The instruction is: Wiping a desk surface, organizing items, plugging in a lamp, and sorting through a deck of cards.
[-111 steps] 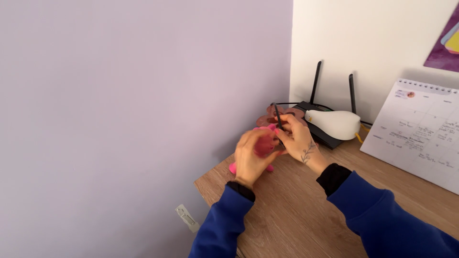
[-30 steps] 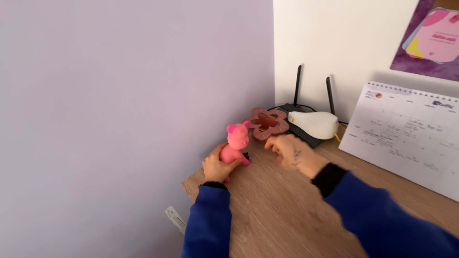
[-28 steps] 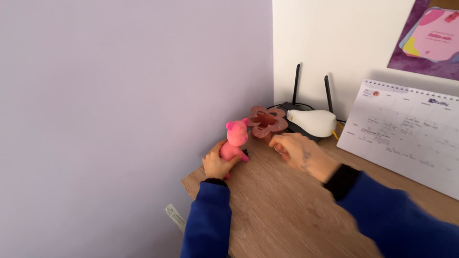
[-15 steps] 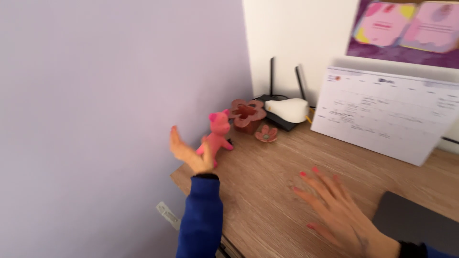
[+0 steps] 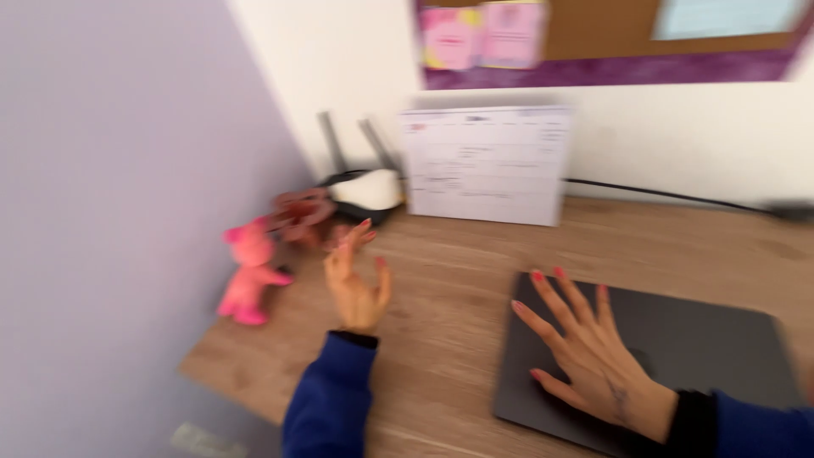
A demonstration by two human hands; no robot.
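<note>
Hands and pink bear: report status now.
Left hand open, empty, raised beside the pink toy bear, apart from it. Right hand flat, fingers spread on the closed dark laptop. Bear upright by the wall. Nothing between.

bare desk (image 5: 441, 288) between hands; pink toy (image 5: 248, 273), calendar (image 5: 485, 164), dark pad (image 5: 678, 356) crowd edges.
</note>
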